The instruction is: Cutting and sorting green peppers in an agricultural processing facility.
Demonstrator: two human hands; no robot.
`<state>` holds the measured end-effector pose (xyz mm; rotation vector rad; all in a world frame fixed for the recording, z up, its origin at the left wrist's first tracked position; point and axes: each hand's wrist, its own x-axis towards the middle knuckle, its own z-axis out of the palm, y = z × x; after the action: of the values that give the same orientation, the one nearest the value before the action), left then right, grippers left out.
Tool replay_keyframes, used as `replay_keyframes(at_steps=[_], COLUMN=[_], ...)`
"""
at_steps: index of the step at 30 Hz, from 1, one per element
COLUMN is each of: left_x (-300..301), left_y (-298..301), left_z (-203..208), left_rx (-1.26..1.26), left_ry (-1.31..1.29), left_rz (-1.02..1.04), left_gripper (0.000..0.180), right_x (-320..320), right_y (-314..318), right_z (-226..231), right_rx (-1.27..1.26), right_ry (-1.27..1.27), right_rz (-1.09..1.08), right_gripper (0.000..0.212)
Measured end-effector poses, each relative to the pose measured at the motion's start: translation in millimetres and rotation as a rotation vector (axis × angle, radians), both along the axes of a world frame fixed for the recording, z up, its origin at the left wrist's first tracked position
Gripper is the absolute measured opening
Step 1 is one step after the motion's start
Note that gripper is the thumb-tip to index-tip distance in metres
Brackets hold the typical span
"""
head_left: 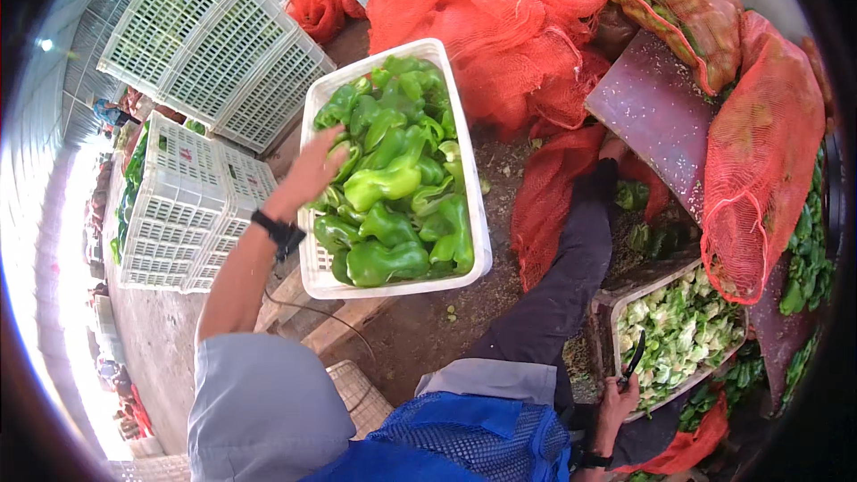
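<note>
A white plastic crate [474, 241] full of green bell peppers [384, 183] stands in front of me. Over its left edge reaches my left hand [312, 170], fingers apart beside the peppers, with nothing seen in it. Low on the right, my right hand [616, 402] is closed around a small dark knife [636, 353] whose blade points up and away from me. That hand is by the near left corner of a second crate [606, 321], which holds pale green-and-white pepper trimmings [680, 335].
Stacked white crates [214, 45] rise at the far left, with more crates [183, 205] nearer. Red mesh netting [500, 27] lies heaped beyond the pepper crate. Filled red mesh sacks [759, 152] rest on the right beside a purplish board [652, 116]. Wooden slats [344, 323] lie on the floor.
</note>
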<state>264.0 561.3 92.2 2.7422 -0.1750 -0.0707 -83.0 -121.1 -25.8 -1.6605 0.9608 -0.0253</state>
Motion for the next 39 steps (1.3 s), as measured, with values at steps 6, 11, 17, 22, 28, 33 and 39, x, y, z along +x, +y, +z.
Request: replay_keyframes(at_steps=[6,11,17,22,28,33,39], left_x=[-118,-88,-60,-64,-66,-56,-74], left_y=[-51,-69,-8,-84,-165,-139,-126], left_z=[-5,-25,-1,41,40,36,46], left_rx=[0.15,0.44,0.212,0.135,0.208,0.239,-0.089], left_ry=[0.002,-0.103,0.219,-0.101,-0.079,-0.154,-0.136], left_rz=[0.046,0.111,-0.045,0.073,0.051,-0.004,0.177], left_gripper=[0.063,0.067,0.073,0.07,0.072,0.07,0.064], right_x=[0,1,-11,-30,-31,-32,-34], right_y=[-3,-1,-1,-10,-13,-9,-13], right_z=[-16,-20,-9,-17,-16,-10,-21], right_rx=[-0.01,-0.008,0.048,0.131,0.169,0.152,0.168], right_ry=[-0.024,-0.078,-0.156,-0.193,-0.179,-0.104,-0.07], right_rz=[0.071,0.075,0.017,-0.061,-0.075,-0.113,-0.115], right_gripper=[0.037,0.037,0.034,0.03,0.03,0.033,0.034])
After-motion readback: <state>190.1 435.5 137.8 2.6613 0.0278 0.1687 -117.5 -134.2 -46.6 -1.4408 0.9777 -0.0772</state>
